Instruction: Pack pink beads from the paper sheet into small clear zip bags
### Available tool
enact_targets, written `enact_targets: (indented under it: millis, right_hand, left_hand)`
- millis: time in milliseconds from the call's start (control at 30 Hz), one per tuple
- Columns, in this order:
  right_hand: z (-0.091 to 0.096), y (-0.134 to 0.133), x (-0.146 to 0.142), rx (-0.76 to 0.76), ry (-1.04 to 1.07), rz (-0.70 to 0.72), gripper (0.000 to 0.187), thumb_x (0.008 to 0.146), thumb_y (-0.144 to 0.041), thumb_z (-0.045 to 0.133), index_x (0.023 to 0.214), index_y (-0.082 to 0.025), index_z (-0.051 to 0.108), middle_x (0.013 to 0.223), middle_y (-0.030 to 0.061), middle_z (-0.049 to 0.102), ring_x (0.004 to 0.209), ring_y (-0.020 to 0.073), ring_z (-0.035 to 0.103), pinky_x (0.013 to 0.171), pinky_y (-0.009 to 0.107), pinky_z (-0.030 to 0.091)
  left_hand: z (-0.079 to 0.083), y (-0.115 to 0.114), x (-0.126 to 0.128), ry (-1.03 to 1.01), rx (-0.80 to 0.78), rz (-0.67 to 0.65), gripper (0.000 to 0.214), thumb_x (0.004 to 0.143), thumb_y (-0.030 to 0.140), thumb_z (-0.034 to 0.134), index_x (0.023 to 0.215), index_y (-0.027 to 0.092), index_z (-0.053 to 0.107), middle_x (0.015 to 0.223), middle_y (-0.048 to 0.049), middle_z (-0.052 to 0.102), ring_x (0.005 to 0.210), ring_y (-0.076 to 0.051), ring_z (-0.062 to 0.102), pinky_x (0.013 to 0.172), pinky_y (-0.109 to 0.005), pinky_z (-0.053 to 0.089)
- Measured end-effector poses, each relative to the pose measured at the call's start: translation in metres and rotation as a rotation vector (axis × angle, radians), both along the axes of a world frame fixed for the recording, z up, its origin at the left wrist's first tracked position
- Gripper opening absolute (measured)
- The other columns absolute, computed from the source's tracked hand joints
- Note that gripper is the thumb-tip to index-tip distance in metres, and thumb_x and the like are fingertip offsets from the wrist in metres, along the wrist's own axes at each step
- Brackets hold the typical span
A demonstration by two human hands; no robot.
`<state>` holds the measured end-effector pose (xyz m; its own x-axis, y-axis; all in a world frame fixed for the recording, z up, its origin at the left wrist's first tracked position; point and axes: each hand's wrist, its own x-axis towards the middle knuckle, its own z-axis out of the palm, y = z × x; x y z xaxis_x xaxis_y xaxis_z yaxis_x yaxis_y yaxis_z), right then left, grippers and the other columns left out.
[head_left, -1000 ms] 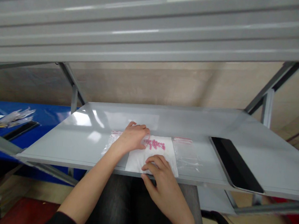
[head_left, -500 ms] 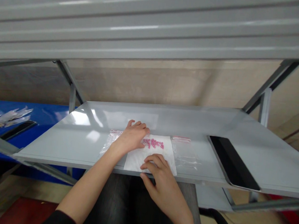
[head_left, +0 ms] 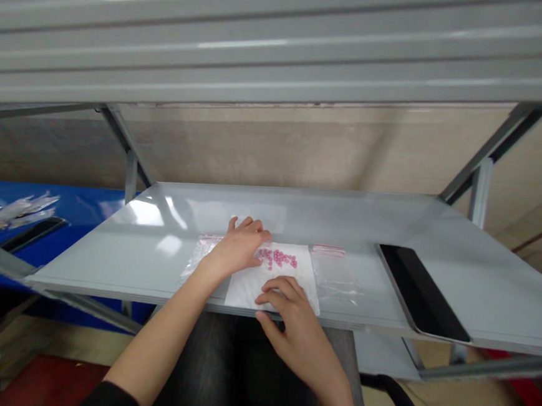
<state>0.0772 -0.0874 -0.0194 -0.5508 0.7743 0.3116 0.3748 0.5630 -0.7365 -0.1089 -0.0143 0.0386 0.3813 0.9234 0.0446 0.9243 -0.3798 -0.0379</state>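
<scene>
Pink beads point(head_left: 278, 260) lay unbagged on white paper point(head_left: 268, 290) across a clear zip bag point(head_left: 335, 283) near the shelf point(head_left: 107, 259)'s front edge; the left hand point(head_left: 237, 248) and right hand point(head_left: 290, 320) rested flat, each grip open, clamped on nothing.

Your view is fairly bright and evenly lit, with broad white glare across the glossy grey shelf point(head_left: 367, 223) beyond your left hand point(head_left: 234, 250); the light seems to come from above. Shadows stay soft, while the upper shelf's steel edge point(head_left: 283, 47) bows with wide-lens distortion and blurs toward the top-right corner. The pink beads point(head_left: 278, 259) look slightly soft, so their edges are hard to make out.
</scene>
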Motion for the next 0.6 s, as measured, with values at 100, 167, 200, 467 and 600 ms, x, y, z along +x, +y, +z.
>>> enact_targets:
  millis: [100, 167, 200, 467, 600]
  right_hand:
    - [-0.001, 0.003, 0.002, -0.023, 0.032, 0.019, 0.018, 0.089, -0.006, 0.066, 0.099, -0.020, 0.070, 0.108, 0.0056, 0.063, 0.111, 0.0231, 0.055, 0.103, 0.041, 0.044]
    - [-0.001, 0.004, 0.004, -0.028, 0.050, 0.031, 0.018, 0.089, -0.006, 0.065, 0.099, -0.020, 0.070, 0.107, 0.0052, 0.063, 0.111, 0.0221, 0.056, 0.103, 0.040, 0.044]
    - [-0.001, 0.004, 0.004, -0.026, 0.056, 0.036, 0.018, 0.089, -0.006, 0.065, 0.099, -0.020, 0.070, 0.107, 0.0051, 0.063, 0.111, 0.0219, 0.056, 0.102, 0.039, 0.044]
    - [-0.001, 0.004, 0.004, -0.016, 0.057, 0.026, 0.019, 0.089, -0.005, 0.066, 0.099, -0.020, 0.070, 0.107, 0.0052, 0.063, 0.111, 0.0225, 0.056, 0.102, 0.041, 0.045]
    - [-0.001, 0.004, 0.003, -0.011, 0.061, 0.024, 0.018, 0.089, -0.006, 0.066, 0.099, -0.021, 0.070, 0.108, 0.0057, 0.063, 0.111, 0.0233, 0.056, 0.102, 0.042, 0.045]
  left_hand:
    - [0.002, -0.001, 0.001, 0.009, 0.001, -0.005, 0.039, 0.081, 0.021, 0.076, 0.118, 0.021, 0.067, 0.121, -0.0115, 0.064, 0.120, -0.033, 0.056, 0.109, -0.065, 0.035]
    - [0.004, -0.002, 0.001, 0.016, 0.003, -0.007, 0.037, 0.081, 0.019, 0.076, 0.117, 0.021, 0.067, 0.121, -0.0113, 0.064, 0.119, -0.033, 0.056, 0.109, -0.064, 0.036]
    - [0.005, -0.002, 0.001, 0.020, 0.006, -0.007, 0.037, 0.081, 0.019, 0.075, 0.117, 0.021, 0.067, 0.121, -0.0110, 0.063, 0.119, -0.033, 0.056, 0.109, -0.063, 0.036]
    - [0.010, -0.003, 0.002, 0.048, 0.027, -0.044, 0.035, 0.081, 0.012, 0.072, 0.114, 0.022, 0.068, 0.120, -0.0104, 0.063, 0.116, -0.031, 0.055, 0.104, -0.055, 0.041]
    - [0.011, -0.002, 0.005, 0.057, 0.034, -0.068, 0.034, 0.080, 0.011, 0.072, 0.112, 0.022, 0.070, 0.119, -0.0110, 0.063, 0.116, -0.032, 0.053, 0.096, -0.049, 0.045]
